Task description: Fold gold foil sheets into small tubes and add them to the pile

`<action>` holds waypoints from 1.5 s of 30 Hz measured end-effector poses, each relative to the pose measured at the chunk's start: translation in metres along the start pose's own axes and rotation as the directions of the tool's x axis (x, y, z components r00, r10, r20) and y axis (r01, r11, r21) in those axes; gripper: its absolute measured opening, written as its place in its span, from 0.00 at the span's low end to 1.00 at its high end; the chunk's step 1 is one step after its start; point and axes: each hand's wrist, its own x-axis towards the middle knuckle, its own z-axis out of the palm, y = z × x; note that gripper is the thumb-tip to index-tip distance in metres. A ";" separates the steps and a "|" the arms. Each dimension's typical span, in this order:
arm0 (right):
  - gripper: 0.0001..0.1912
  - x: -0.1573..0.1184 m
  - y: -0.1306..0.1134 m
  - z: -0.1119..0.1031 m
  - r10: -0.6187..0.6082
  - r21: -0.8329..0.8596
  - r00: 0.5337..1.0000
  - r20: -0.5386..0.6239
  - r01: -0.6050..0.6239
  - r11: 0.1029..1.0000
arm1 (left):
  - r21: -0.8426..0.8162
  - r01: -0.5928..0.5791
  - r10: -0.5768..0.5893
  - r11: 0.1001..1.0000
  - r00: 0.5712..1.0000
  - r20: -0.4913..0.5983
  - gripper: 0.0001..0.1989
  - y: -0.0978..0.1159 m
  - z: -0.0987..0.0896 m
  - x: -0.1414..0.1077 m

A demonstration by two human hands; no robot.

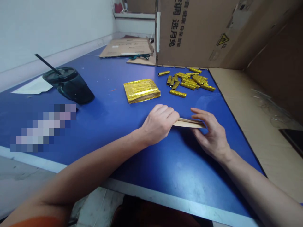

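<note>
A thin tan folded paper piece (188, 123) is held above the blue table (184, 167). My left hand (161, 123) is closed around its left end, knuckles up. At the other end, my right hand (210, 134) has its fingers and thumb apart, above and below the piece; whether they touch it is hard to tell. Beyond my left hand lies a flat stack of shiny gold paper (142, 90). Several small gold folded tubes (189, 82) lie scattered behind my hands, to the right of the stack.
A dark cup with a straw (71, 85) stands at the left, beside a white sheet (33, 86). A blurred-out item (44, 129) lies nearer. Flattened cardboard (127, 47) rests at the back left. A large cardboard panel (194, 34) stands behind the tubes, with brown board (251, 119) along the right.
</note>
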 end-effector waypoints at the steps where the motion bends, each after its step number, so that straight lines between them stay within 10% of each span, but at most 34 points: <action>1: 0.13 -0.001 0.000 0.000 -0.006 0.000 0.999 0.035 0.006 1.000 | -0.010 0.006 -0.005 1.000 0.999 0.048 0.08 0.002 0.001 -0.001; 9: 0.15 -0.002 -0.007 0.000 0.005 -0.122 0.816 0.579 0.080 0.989 | 0.000 0.086 -0.075 0.996 0.869 0.488 0.09 0.017 -0.003 -0.008; 19: 0.23 -0.002 -0.015 0.001 0.013 -0.180 0.800 0.600 0.119 0.976 | -0.068 0.072 -0.024 0.995 0.839 0.544 0.09 0.017 -0.007 -0.007; 34: 0.13 0.003 -0.011 -0.002 0.192 -0.080 0.800 0.569 -0.179 0.981 | -0.079 0.112 -0.051 0.991 0.836 0.546 0.10 0.014 -0.010 -0.007; 38: 0.11 0.006 -0.013 0.000 0.297 -0.086 0.793 0.533 -0.298 0.951 | 0.039 0.092 -0.100 0.995 0.896 0.432 0.15 0.018 -0.020 -0.003; 45: 0.11 0.009 -0.011 0.000 0.362 -0.105 0.779 0.512 -0.362 0.926 | -0.029 -0.026 0.037 0.999 0.899 0.437 0.04 0.026 -0.024 -0.009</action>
